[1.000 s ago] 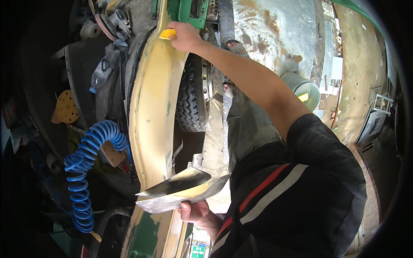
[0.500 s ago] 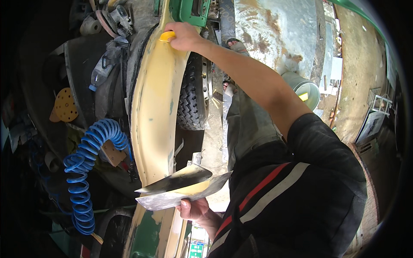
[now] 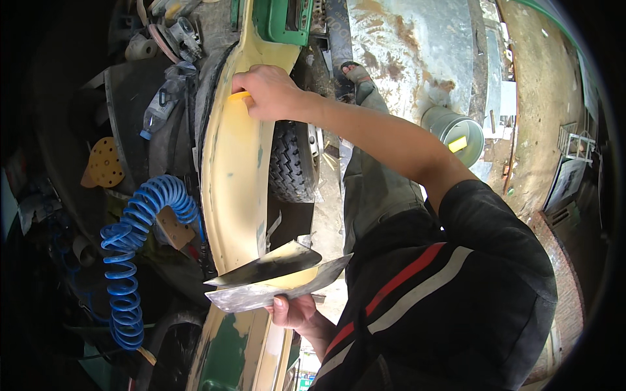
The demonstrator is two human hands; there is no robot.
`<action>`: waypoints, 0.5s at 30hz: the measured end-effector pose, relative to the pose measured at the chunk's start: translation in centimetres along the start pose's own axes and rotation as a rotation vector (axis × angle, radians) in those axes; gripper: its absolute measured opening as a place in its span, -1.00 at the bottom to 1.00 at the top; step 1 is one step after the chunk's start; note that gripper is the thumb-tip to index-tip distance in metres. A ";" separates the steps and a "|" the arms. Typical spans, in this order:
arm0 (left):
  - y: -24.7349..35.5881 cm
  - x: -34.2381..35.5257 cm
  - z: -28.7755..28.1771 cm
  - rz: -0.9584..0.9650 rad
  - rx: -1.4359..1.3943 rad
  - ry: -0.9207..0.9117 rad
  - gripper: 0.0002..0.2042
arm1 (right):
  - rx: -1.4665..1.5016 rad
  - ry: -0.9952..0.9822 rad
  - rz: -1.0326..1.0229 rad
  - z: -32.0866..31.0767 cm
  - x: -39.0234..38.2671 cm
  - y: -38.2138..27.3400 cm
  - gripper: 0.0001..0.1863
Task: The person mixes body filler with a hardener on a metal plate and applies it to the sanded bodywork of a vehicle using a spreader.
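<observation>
In my right hand (image 3: 268,92) is a yellow plastic spreader (image 3: 238,96), pinched with its edge against the upper part of a long curved vehicle body panel (image 3: 238,195). Cream filler covers most of that panel, with small green spots showing through. My left hand (image 3: 298,314) grips a grey metal plate (image 3: 241,300) from beneath, with the thumb at its edge. Yellow putty (image 3: 293,279) lies on the plate. A second, dark-faced flat blade (image 3: 274,264) rests tilted over it.
A black tyre (image 3: 290,163) sits beside the panel. To the left are a coiled blue air hose (image 3: 124,274), a perforated sanding disc (image 3: 105,161), a plastic bottle (image 3: 160,109) and a sander (image 3: 186,39). A metal bucket (image 3: 456,133) stands to the right.
My right hand has drawn the yellow spreader down along the panel and slightly left. The left hand with the plate has barely moved.
</observation>
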State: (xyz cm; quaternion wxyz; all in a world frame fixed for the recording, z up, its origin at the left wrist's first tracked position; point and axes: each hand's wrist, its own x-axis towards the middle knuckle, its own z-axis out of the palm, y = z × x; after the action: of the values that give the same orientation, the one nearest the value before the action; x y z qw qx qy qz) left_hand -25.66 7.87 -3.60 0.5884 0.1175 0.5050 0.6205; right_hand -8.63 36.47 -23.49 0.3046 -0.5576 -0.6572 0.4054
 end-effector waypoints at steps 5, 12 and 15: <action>0.2 -0.3 -0.4 0.006 -0.029 -0.009 -0.44 | 0.007 0.036 -0.083 0.2 -1.9 -3.3 -0.67; 0.3 -0.6 -1.0 0.028 -0.044 -0.019 -0.44 | -0.068 0.013 -0.134 1.0 -5.0 -7.9 -0.79; 0.2 -0.7 -1.1 0.037 -0.050 -0.036 -0.44 | -0.060 -0.010 -0.167 1.4 -6.4 -9.5 -0.80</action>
State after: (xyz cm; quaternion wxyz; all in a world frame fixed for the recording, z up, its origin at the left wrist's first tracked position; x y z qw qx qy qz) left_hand -26.42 6.72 -3.65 0.5885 0.1234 0.4764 0.6415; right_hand -13.24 29.47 -15.59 0.3172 -0.5077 -0.7147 0.3617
